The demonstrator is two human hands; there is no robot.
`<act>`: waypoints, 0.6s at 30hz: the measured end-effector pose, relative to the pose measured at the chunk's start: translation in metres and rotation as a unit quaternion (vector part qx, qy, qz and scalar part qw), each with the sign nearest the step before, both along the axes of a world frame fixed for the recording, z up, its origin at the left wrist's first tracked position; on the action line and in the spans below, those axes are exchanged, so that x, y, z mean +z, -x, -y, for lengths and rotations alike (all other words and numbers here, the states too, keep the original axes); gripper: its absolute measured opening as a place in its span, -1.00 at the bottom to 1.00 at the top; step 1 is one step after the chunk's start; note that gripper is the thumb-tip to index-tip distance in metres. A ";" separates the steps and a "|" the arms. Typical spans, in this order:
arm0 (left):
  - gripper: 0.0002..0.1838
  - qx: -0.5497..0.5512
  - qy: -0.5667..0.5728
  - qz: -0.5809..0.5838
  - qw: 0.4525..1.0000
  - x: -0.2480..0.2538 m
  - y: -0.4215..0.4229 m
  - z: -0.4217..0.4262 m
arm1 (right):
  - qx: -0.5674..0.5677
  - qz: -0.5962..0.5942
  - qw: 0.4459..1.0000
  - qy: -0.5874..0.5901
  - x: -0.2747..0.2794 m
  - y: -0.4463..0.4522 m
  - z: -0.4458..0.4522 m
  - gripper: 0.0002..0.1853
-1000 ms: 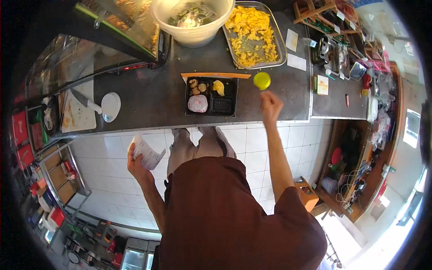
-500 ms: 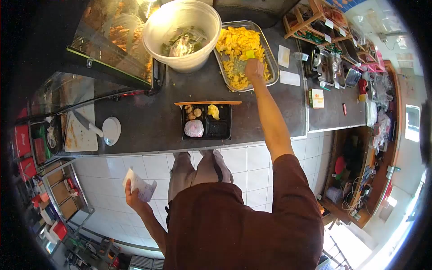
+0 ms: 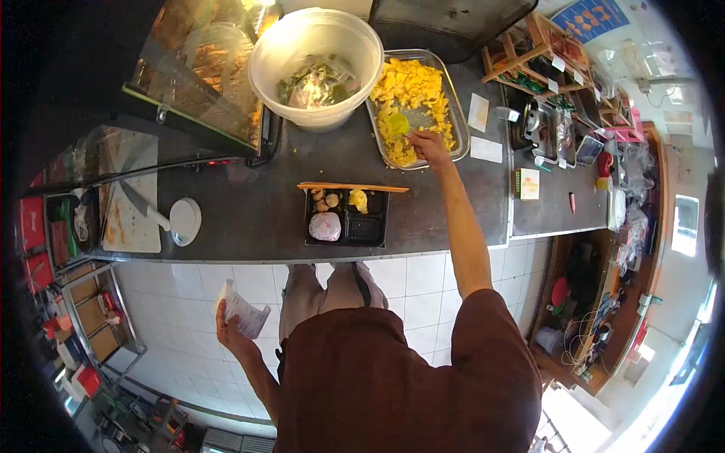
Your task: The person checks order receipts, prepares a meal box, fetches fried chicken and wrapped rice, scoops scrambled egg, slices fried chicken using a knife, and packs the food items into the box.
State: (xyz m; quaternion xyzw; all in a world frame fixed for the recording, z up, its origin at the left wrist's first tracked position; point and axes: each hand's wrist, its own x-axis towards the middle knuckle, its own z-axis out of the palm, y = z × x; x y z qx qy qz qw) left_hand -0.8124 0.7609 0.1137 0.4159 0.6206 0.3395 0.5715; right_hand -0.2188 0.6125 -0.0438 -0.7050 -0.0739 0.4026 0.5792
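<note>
My right hand [image 3: 429, 149] is closed on the handle of a yellow-green scoop [image 3: 398, 124], whose bowl is over yellow food pieces [image 3: 411, 81] in a metal tray [image 3: 462, 136]. My left hand [image 3: 231, 329], low in front of the counter, grips a printed paper [image 3: 245, 312]. On the counter near its front edge sits a black compartment box [image 3: 366, 226]. It holds small brown pieces [image 3: 325, 201] at upper left, a round wrapped item [image 3: 325, 226] at lower left and some yellow food [image 3: 358, 200] at upper right. An orange-brown strip [image 3: 353, 187] lies along its far edge.
A large white tub [image 3: 317, 113] with green leafy contents stands left of the tray. Further left are a glass case [image 3: 204, 83], a white round lid [image 3: 185, 222], a knife [image 3: 143, 204] and a cutting board [image 3: 132, 235]. A small box [image 3: 527, 184] sits on the right.
My right hand has carried the scoop from beside the black box to the metal tray, then leftward within it. The left hand still holds the paper. The camera view has shifted.
</note>
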 end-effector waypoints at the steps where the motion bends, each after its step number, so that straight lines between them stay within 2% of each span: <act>1: -0.43 -0.007 -0.008 0.004 1.000 -0.004 0.001 -0.002 | -0.012 -0.004 1.000 -0.009 -0.003 -0.003 0.005 -0.66; 2: -0.43 -0.018 -0.007 -0.010 1.000 -0.002 -0.005 -0.005 | 0.011 0.096 0.994 0.050 -0.006 -0.006 0.008 -0.66; 4: -0.44 -0.039 -0.007 -0.041 0.998 0.003 -0.018 -0.011 | 0.059 0.286 0.942 0.167 -0.016 -0.011 0.007 -0.67; 5: -0.44 -0.045 0.001 -0.030 0.999 0.002 -0.021 -0.014 | 0.051 0.382 0.900 0.206 -0.014 -0.005 -0.001 -0.75; 8: -0.45 -0.058 0.014 -0.004 0.998 0.000 -0.027 -0.021 | 0.156 0.596 0.760 0.206 -0.039 0.002 -0.027 -0.82; 11: -0.45 -0.064 0.003 0.014 0.998 0.005 -0.029 -0.024 | 0.198 0.630 0.737 0.145 -0.021 0.032 -0.036 -0.85; 14: -0.45 -0.049 0.008 0.025 0.998 0.006 -0.027 -0.020 | 0.308 0.533 0.746 0.255 0.027 0.042 -0.020 -0.86; 17: -0.45 -0.041 0.018 0.004 0.999 0.005 -0.025 -0.017 | 0.330 0.486 0.803 0.098 0.018 0.023 0.006 -0.85; 18: -0.45 -0.045 0.017 -0.004 0.999 0.004 -0.024 -0.017 | 0.305 0.393 0.861 0.108 0.020 0.019 0.012 -0.82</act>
